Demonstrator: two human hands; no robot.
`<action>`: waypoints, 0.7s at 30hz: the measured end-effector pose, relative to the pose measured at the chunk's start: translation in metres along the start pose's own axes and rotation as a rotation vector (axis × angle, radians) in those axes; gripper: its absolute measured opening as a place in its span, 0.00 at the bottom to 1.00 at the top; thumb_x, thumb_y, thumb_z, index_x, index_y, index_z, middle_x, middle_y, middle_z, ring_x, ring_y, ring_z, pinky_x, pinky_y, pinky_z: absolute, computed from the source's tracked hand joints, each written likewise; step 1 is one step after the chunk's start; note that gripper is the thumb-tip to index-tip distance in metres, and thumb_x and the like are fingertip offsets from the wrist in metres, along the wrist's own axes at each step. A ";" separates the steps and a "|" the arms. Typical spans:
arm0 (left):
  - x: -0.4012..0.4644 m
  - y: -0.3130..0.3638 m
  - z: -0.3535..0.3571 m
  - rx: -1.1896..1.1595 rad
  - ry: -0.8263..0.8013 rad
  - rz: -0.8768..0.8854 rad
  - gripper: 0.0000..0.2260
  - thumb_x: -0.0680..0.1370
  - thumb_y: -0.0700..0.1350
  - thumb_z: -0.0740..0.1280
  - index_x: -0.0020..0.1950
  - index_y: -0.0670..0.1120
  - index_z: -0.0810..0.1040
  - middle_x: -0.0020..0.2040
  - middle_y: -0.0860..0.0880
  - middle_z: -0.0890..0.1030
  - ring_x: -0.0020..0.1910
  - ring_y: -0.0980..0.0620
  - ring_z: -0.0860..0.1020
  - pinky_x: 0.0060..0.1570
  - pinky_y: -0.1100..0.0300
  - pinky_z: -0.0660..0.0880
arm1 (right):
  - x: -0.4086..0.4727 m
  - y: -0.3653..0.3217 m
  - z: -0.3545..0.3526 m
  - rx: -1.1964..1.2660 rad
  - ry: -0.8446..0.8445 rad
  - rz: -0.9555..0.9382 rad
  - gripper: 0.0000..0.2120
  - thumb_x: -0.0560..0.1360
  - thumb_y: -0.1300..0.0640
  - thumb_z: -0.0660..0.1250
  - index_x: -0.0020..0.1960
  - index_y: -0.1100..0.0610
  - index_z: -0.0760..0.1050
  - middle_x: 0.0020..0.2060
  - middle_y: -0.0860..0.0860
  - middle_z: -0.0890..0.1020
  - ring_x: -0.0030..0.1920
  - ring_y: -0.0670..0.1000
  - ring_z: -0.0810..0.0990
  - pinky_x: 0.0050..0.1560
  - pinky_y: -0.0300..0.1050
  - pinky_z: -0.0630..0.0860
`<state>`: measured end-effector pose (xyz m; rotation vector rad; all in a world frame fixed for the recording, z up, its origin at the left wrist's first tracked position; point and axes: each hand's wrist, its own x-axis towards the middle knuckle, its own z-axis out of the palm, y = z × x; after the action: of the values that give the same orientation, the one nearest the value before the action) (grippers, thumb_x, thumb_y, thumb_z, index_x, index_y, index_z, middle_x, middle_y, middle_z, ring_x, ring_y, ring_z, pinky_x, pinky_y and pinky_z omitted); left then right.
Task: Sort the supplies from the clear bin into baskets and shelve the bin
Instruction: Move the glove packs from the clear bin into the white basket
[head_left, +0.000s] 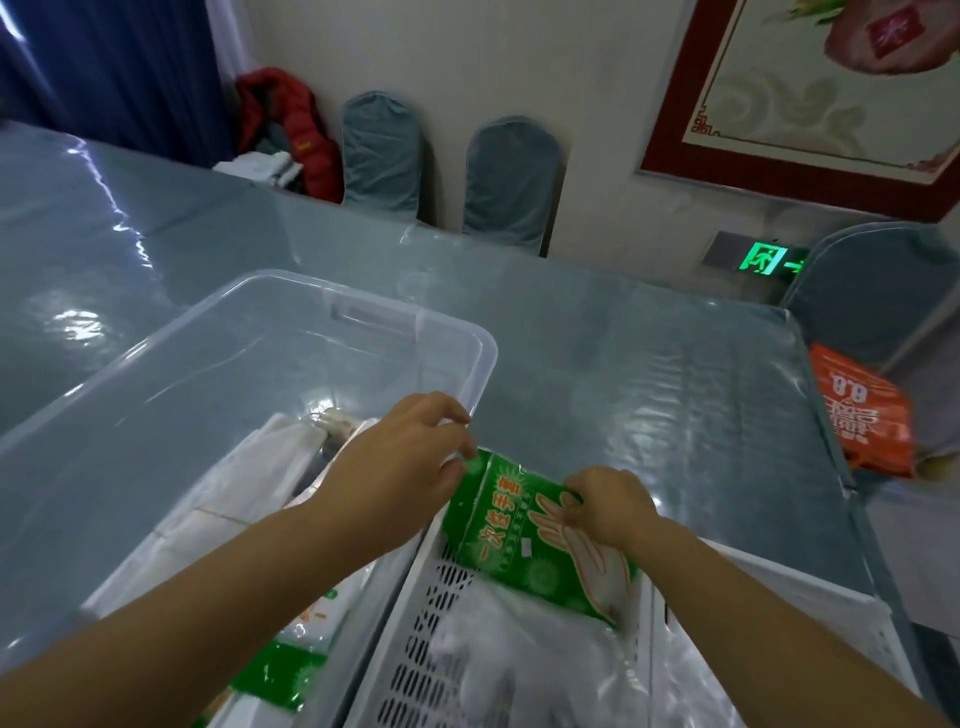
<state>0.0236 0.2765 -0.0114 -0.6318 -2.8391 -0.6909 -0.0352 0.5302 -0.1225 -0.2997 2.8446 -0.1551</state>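
A green packet of disposable gloves (511, 530) leans tilted at the far end of a white slotted basket (415, 623). My right hand (610, 506) pinches its right edge. My left hand (405, 457) pinches its top left corner, just above the bin's right rim. Clear plastic packs (519, 670) lie in the basket under the packet. The clear bin (234, 364) stands to the left and holds white packs (244, 488) and another green packet (280, 670). A second white basket (779, 603) stands to the right, partly hidden by my right forearm.
The table (649, 364) wears a shiny grey-blue plastic cover. An orange bag (862, 415) hangs off its right edge. Covered chairs (509, 182) stand against the far wall, one piled with a red jacket (291, 124). Another chair (883, 291) is at the right.
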 end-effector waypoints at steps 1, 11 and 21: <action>0.000 0.000 0.000 -0.003 0.006 -0.003 0.08 0.77 0.46 0.62 0.52 0.51 0.80 0.60 0.55 0.73 0.59 0.60 0.67 0.48 0.66 0.65 | 0.000 -0.001 0.004 -0.041 0.070 -0.012 0.14 0.70 0.53 0.65 0.30 0.51 0.64 0.36 0.50 0.74 0.39 0.53 0.74 0.38 0.44 0.62; -0.002 -0.003 0.001 0.016 0.054 0.043 0.09 0.77 0.47 0.62 0.53 0.50 0.80 0.60 0.54 0.75 0.59 0.58 0.69 0.49 0.61 0.71 | -0.009 -0.007 0.027 -0.087 0.343 0.110 0.06 0.72 0.50 0.65 0.45 0.51 0.71 0.45 0.48 0.78 0.43 0.50 0.71 0.46 0.44 0.63; -0.025 -0.072 -0.076 0.263 0.021 0.267 0.04 0.71 0.41 0.70 0.44 0.47 0.81 0.45 0.50 0.83 0.45 0.47 0.80 0.36 0.57 0.75 | -0.049 -0.100 -0.082 0.257 0.914 -0.022 0.09 0.69 0.65 0.71 0.49 0.60 0.79 0.42 0.55 0.82 0.43 0.56 0.79 0.47 0.53 0.75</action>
<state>0.0188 0.1738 0.0204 -0.9246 -2.6880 -0.2730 0.0064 0.4497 -0.0174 -0.2434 3.6402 -0.8495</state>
